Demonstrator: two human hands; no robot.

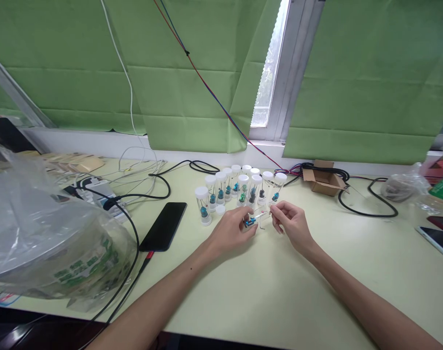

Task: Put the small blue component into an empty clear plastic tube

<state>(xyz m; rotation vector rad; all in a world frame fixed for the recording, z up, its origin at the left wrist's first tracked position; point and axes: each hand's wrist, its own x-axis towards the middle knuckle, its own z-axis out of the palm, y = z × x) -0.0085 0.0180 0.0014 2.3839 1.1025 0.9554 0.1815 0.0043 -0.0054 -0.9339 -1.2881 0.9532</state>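
Observation:
My left hand (pixel 233 227) is wrapped round a clear tube (pixel 256 218) lying on its side with blue pieces inside, its open end toward the right. At that end my right hand (pixel 291 221) has thumb and forefinger pinched on what looks like a thin rod (pixel 265 212), too small to make out well. Just beyond my hands, several clear tubes with white caps (pixel 243 188) stand upright, each holding small blue, green or dark pieces. A loose white cap (pixel 220 209) rests beside my left hand.
A black phone (pixel 164 226) with a cable lies at the left, next to a big plastic bag (pixel 61 243). Black cables (pixel 163 187) run along the back. An open cardboard box (pixel 324 182) stands at back right. Another phone (pixel 438 241) lies at the right edge.

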